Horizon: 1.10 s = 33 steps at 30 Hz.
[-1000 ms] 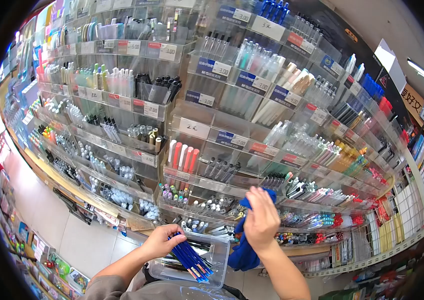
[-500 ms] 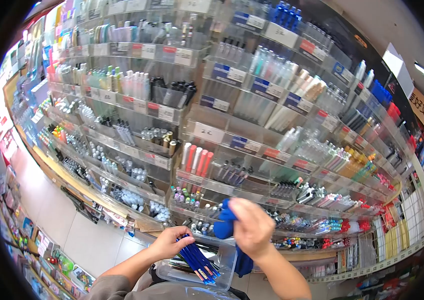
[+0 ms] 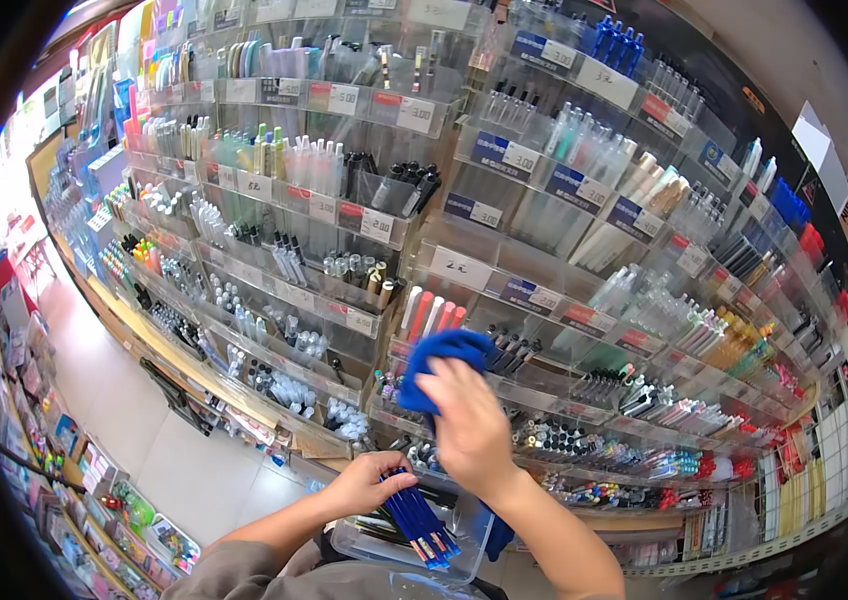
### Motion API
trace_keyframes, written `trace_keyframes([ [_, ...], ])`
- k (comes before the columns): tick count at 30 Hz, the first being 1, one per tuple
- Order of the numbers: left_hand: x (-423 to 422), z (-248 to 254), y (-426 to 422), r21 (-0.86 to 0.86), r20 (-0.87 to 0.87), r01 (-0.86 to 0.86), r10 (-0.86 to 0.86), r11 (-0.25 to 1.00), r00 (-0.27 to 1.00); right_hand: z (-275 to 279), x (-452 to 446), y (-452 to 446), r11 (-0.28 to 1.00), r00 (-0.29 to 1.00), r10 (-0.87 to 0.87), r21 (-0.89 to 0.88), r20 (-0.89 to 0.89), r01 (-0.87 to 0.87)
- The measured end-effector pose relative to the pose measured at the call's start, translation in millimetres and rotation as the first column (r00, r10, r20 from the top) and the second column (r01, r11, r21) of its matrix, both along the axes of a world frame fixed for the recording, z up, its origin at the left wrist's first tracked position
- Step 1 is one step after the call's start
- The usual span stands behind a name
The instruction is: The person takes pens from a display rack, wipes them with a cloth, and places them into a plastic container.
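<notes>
My left hand (image 3: 376, 482) is closed on a bundle of blue pens (image 3: 422, 522), held over a clear plastic bin (image 3: 356, 545) with more dark pens inside. My right hand (image 3: 466, 425) grips a blue cloth (image 3: 436, 362), raised in front of the lower shelf tiers. The cloth overlaps the compartment of red and white pens (image 3: 434, 314), and whether it touches the shelf I cannot tell. Another part of blue fabric hangs below my right wrist, beside the bin.
A tall clear pen rack (image 3: 284, 200) with price labels fills the view ahead. A white wire rack (image 3: 829, 450) stands at the right. Pale floor tiles (image 3: 144, 400) and a low merchandise display (image 3: 74, 490) are at the left.
My right hand has moved left and up with the blue cloth, from the right side of the bin to the red and white pens. My left hand still holds the pens. The view has shifted.
</notes>
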<state>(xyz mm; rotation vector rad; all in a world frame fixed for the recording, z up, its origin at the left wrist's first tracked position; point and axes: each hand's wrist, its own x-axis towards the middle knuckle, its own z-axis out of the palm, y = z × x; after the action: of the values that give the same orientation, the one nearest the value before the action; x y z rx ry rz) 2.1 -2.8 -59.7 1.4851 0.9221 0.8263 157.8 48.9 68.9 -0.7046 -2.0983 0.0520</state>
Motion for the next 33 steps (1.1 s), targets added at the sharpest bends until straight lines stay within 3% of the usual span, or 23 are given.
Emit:
trace_keyframes([
  [3,-1,2,-1,-0.019,0.009,-0.013,0.013,1.0,1.0,-15,-15,20,0.984,0.977,-0.103,0.161,0.185,0.073],
  [5,1,-2,-2,-0.016,0.064,-0.05,0.05,0.999,0.997,-12,-12,17,0.978,0.969,-0.153,0.167,0.195,0.121],
  [11,-1,1,-3,0.119,0.01,-0.078,0.077,0.99,0.997,-7,42,-7,0.954,0.9,-0.288,0.181,0.326,0.24],
  [17,1,6,-2,0.153,0.01,-0.059,0.059,0.986,0.998,-13,50,-13,0.952,0.92,-0.289,0.181,0.266,0.246],
  [21,0,3,-2,0.127,0.005,-0.056,0.056,0.99,0.998,-14,18,-1,0.969,0.95,-0.214,0.174,0.226,0.176],
  [26,-6,4,-5,0.097,0.008,-0.031,0.03,0.995,1.0,-16,-5,-11,0.987,0.961,0.157,0.006,0.226,-0.163],
  [27,-3,9,-13,0.05,0.142,-0.144,0.136,0.988,0.98,-20,-6,-20,0.974,0.945,0.223,-0.008,0.24,-0.228],
  [29,-6,0,-13,0.409,-0.016,-0.172,0.195,0.896,0.981,-38,-6,-33,0.971,0.933,0.238,-0.064,0.271,-0.23],
  [30,-12,-7,-7,0.622,-0.238,-0.018,0.211,0.783,0.948,-51,-4,-39,0.968,0.929,0.237,-0.145,0.286,-0.203],
  [31,-11,-10,-10,0.557,-0.268,0.006,0.173,0.831,0.948,-60,-4,-45,0.96,0.925,0.237,-0.221,0.298,-0.174],
  [33,-10,-7,-13,0.422,-0.325,0.053,0.097,0.905,0.941,-65,-4,-50,0.97,0.948,0.17,-0.215,0.269,-0.112],
])
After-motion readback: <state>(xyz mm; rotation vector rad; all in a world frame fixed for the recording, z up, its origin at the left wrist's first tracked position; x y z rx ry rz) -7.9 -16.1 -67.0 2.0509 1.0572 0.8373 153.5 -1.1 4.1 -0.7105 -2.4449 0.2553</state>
